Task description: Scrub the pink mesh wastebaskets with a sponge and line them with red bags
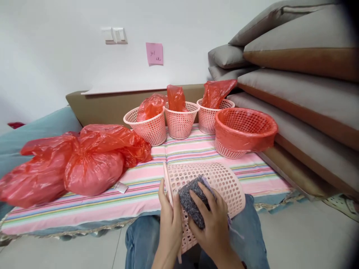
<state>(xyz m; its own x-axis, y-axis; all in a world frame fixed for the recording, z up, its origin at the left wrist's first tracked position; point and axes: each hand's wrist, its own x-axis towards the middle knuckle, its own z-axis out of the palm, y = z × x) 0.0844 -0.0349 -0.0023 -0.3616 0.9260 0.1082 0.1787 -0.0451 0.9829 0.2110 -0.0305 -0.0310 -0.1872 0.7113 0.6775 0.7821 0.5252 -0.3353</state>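
Observation:
A pink perforated plastic basket [218,179] lies on its side across my lap. My left hand [169,216] grips its rim from the left, fingers closed around the edge. My right hand [213,224] presses a grey scouring pad [193,203] against the basket's wall, fingers curled over the pad.
On the striped cloth [140,186] stand three pink baskets [148,125] with red bags in them and a basket lined with a red bag [244,130]. Full red plastic bags [78,160] lie at left. Stacked sofa cushions [303,86] rise at right.

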